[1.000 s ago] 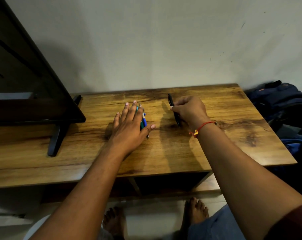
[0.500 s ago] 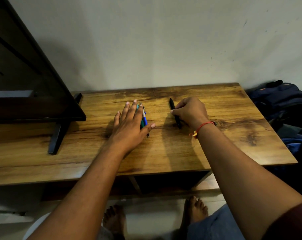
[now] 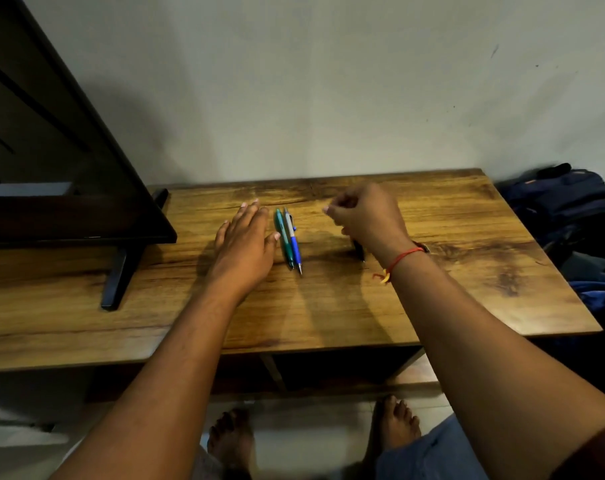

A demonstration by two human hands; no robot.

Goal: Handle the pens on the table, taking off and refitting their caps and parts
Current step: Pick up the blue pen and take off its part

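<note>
While the flat, empty left hand (image 3: 245, 241) lay between monitor (image 3: 69, 157) and two pens (image 3: 289, 239), the curled right hand (image 3: 367, 216) masked a black pen (image 3: 359, 253), grip unclear.

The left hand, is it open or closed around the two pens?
Open. The left hand lies flat, fingers straight, beside the green pen and blue pen, not around them.

table (image 3: 467, 271): wood-grain, smooth, sl. sheen | green pen (image 3: 283, 237) + blue pen (image 3: 295, 247): glossy plastic | wall (image 3: 329, 81): matt paint | bag (image 3: 568, 202): cloth
</note>
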